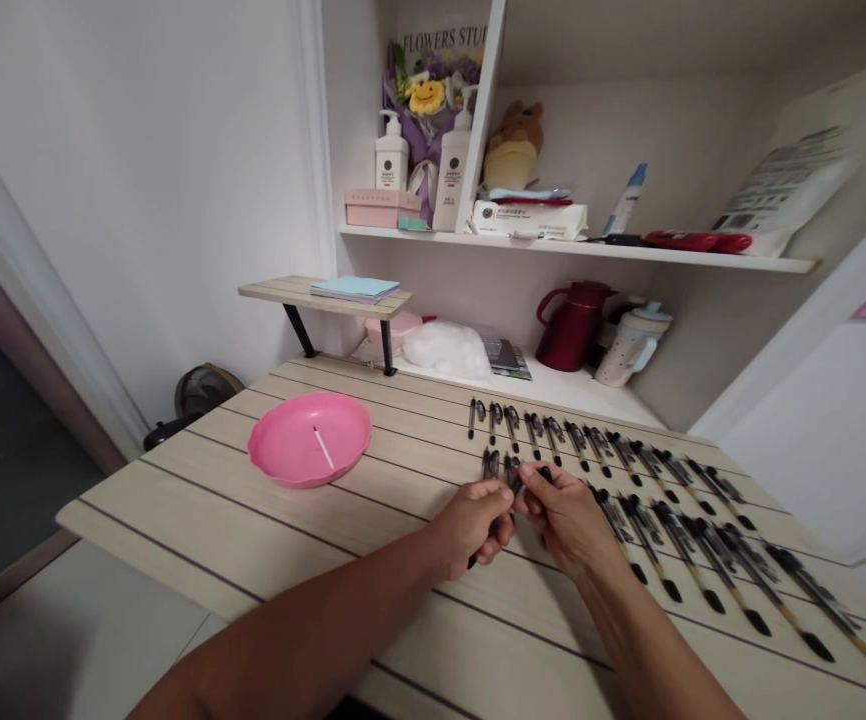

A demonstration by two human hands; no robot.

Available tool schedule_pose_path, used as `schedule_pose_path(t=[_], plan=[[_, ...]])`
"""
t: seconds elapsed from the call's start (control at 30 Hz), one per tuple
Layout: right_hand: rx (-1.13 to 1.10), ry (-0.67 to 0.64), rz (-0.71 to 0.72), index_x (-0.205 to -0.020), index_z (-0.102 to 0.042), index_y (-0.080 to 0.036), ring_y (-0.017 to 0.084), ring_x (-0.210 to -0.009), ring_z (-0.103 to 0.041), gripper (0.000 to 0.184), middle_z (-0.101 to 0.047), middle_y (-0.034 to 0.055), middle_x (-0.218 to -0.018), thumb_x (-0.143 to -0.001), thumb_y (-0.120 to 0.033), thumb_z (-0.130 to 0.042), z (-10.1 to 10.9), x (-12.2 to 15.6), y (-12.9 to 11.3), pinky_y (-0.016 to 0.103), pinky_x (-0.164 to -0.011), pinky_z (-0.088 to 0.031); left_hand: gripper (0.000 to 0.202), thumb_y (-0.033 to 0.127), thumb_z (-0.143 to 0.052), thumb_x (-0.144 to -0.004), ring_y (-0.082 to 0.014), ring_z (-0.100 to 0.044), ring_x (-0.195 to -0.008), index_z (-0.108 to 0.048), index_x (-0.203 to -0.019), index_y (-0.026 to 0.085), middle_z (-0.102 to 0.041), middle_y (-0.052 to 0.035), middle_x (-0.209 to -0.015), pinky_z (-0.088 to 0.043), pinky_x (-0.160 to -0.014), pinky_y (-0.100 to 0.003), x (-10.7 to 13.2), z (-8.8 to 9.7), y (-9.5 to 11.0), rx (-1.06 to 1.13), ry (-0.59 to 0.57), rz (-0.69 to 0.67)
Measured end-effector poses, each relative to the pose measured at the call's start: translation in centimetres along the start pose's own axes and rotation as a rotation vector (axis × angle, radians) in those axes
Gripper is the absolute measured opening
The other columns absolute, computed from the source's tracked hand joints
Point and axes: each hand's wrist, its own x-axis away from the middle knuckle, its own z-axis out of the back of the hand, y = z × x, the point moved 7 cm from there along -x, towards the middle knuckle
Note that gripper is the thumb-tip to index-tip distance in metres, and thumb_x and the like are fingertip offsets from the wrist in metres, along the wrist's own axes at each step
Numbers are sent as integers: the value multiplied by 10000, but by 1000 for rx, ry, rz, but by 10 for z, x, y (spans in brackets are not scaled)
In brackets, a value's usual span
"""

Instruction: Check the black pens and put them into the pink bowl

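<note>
Both hands meet over the middle of the table, fingers closed and nearly touching. My left hand (480, 525) is wrapped round a black pen, whose dark end sticks out below the fingers. My right hand (566, 510) pinches a small black pen part, perhaps a cap; its dark end shows above the thumb, and the fingers hide the rest. Just beyond them lie further pen pieces (490, 463). To the right, two slanting rows of pens (684, 565) lie on the wood, with caps or other short parts beside the barrels. A pink dish (275, 462) at left holds one white pen refill (323, 447).
The slatted wooden table (200, 510) carries a small raised shelf (283, 290) with blue paper (356, 288). Behind stand a red jug (572, 328) and a pale tumbler (632, 345). Above is a wall shelf (763, 262) with bottles, a wipes pack and a plush toy.
</note>
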Motion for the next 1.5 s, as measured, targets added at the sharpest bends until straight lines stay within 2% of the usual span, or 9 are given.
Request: schedule_pose_path(t=[0.33,0.43,0.6,0.7,0.9,1.0,1.2,1.33,1.5], plan=[[-146,-169,131,-803,-635,-162,60,-414,-365,225,-470,-41,-483,-657,-323,-695,-12,4,-13,209,-419,-300,298,472,-439,-795,-31,-247,-259,-487,-805,178,-424,72,-474,-149,-280,-180,5,-7,9,62,-134,5],[-118,-130,125,-857,-616,-186,47,-404,-338,303,-563,-16,-604,-630,-366,-708,-11,4,-13,211,-404,-297,300,473,-449,-790,-28,-246,-261,-489,-796,176,-423,73,-473,-144,-287,-182,5,-6,9,69,-120,0],[-4,-42,64,-702,-576,-175,70,-390,-366,274,-399,-71,-414,-597,-375,-731,-5,2,-6,199,-386,-257,315,482,-467,-775,-22,-242,-261,-497,-799,169,-418,78,-468,-147,-294,-179,2,-2,4,44,-73,27],[-15,-87,65,-734,-605,-169,84,-406,-393,269,-409,-60,-421,-615,-383,-716,-5,2,-5,212,-399,-280,308,480,-463,-776,-24,-243,-261,-491,-791,174,-418,77,-465,-144,-295,-179,3,-1,2,45,-77,39],[-149,-34,152,-815,-619,-204,55,-447,-357,285,-572,21,-774,-603,-365,-722,6,0,-17,215,-380,-280,311,469,-480,-764,-20,-247,-271,-513,-810,163,-415,79,-465,-157,-304,-173,6,-4,3,39,-116,73],[-160,-13,163,-825,-624,-211,52,-456,-363,286,-544,2,-719,-594,-341,-731,7,-2,-19,192,-372,-253,294,453,-519,-742,-21,-239,-275,-506,-797,165,-385,90,-451,-144,-301,-176,4,-1,7,80,-60,33],[105,-4,72,-829,-621,-175,49,-385,-348,329,-528,-32,-554,-572,-345,-736,-2,0,-1,192,-354,-246,353,475,-617,-666,-15,-241,-288,-474,-800,180,-369,106,-454,-135,-309,-175,2,15,11,156,165,-66],[369,13,164,-804,-646,-172,76,-372,-385,291,-520,-35,-474,-597,-368,-701,-4,1,-1,208,-357,-277,343,440,-655,-630,-7,-236,-288,-485,-743,164,-381,101,-448,-130,-319,-175,0,23,7,147,267,-55],[567,56,291,-823,-691,-192,89,-385,-404,262,-606,-4,-562,-626,-361,-655,-6,5,-9,237,-384,-325,343,414,-676,-607,-4,-254,-296,-495,-746,159,-413,91,-469,-132,-330,-175,-3,26,2,196,266,-22]])
